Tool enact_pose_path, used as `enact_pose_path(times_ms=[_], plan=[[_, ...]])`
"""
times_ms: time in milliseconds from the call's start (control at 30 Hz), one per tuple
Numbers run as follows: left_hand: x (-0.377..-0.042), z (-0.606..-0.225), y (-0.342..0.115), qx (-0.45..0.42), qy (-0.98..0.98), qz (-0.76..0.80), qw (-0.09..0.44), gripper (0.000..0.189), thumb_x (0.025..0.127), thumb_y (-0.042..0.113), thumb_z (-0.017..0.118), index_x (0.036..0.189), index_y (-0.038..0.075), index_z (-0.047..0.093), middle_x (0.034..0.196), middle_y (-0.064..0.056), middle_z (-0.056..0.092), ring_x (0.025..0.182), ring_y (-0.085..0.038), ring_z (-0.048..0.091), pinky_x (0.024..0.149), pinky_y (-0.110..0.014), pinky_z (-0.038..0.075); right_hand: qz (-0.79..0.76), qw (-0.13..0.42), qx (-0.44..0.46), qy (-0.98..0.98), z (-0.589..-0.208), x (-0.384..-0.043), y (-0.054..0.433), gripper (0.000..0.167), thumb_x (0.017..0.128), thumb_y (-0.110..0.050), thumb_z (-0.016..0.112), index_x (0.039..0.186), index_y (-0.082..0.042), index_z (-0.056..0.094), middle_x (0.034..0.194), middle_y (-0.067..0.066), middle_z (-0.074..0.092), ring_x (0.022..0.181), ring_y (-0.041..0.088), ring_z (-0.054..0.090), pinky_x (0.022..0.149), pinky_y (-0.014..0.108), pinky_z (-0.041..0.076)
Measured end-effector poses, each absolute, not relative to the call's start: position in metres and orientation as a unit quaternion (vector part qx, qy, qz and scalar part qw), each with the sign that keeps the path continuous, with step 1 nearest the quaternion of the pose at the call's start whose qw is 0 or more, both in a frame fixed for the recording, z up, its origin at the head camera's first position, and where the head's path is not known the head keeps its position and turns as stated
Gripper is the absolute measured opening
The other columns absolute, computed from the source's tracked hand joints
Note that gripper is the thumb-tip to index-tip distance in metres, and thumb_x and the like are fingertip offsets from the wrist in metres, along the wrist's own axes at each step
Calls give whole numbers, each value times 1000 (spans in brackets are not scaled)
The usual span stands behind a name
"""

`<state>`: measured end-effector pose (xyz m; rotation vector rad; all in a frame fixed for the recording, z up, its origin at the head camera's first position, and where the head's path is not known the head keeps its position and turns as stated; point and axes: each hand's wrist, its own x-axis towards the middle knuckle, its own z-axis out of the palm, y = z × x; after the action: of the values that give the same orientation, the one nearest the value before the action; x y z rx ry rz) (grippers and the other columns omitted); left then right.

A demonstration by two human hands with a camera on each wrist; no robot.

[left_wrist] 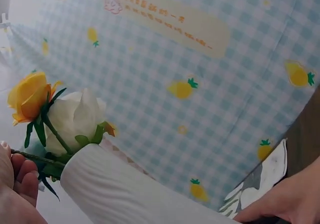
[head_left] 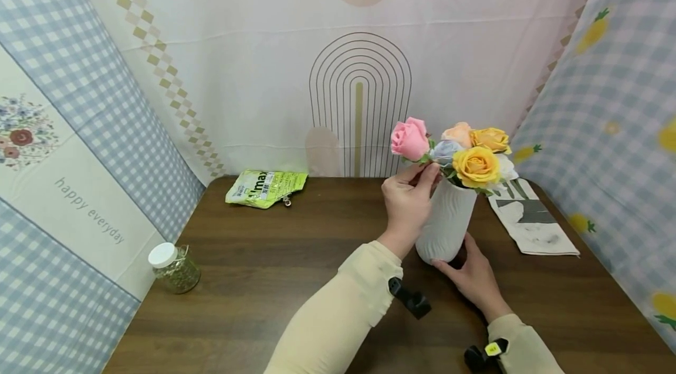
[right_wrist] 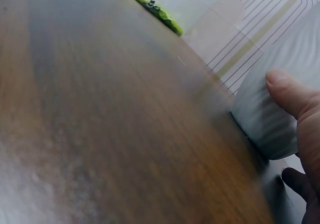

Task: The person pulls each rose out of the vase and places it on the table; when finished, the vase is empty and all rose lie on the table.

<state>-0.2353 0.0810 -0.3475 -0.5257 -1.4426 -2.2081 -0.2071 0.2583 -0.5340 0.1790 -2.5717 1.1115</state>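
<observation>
A white ribbed vase [head_left: 446, 221] stands tilted on the table, its top leaning right, with artificial roses in its mouth. Yellow roses [head_left: 476, 167], a peach rose [head_left: 458, 134], a pale blue flower [head_left: 445, 151] and a white rose [left_wrist: 77, 119] are bunched there. On the left side leans a pink rose [head_left: 410, 139]. My left hand [head_left: 409, 201] pinches a green flower stem [left_wrist: 37, 158] beside the vase's mouth; which bloom it bears is partly hidden. Low on the vase, my right hand [head_left: 474, 274] grips the base, thumb [right_wrist: 285, 86] against its side.
Behind the vase to the right lies a printed cloth [head_left: 533, 218]. A green snack pouch [head_left: 266, 188] rests at the table's back edge. Near the left edge stands a jar [head_left: 178, 271] with a white lid and green contents. Fabric curtains [head_left: 253, 68] enclose the table [head_left: 253, 297].
</observation>
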Motion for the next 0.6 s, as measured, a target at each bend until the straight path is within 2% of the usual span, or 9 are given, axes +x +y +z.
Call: enact_pose_path(times_ms=[233, 433, 600], plan=[[-235, -345, 78, -185, -481, -823, 239, 19, 89, 2, 67, 102, -12, 70, 84, -28, 67, 73, -17, 67, 69, -36, 58, 389, 169, 66, -903, -532, -206, 256, 97, 76, -43, 80, 148, -6, 28, 135, 23, 49, 120, 40, 50, 90, 57, 42], [-237, -343, 77, -211, -510, -789, 270, 21, 89, 8, 67, 101, -10, 70, 83, -23, 69, 74, -17, 68, 70, -35, 58, 386, 164, 66, -906, -531, -206, 256, 97, 77, -45, 79, 149, -5, 27, 138, 23, 47, 122, 40, 48, 92, 58, 41], [-242, -341, 76, -221, -538, -756, 300, 18, 91, 8, 66, 99, -7, 71, 83, -20, 69, 70, -21, 68, 66, -31, 58, 380, 159, 61, -909, -529, -206, 255, 99, 77, -47, 78, 150, -5, 25, 139, 24, 45, 123, 41, 47, 92, 58, 41]])
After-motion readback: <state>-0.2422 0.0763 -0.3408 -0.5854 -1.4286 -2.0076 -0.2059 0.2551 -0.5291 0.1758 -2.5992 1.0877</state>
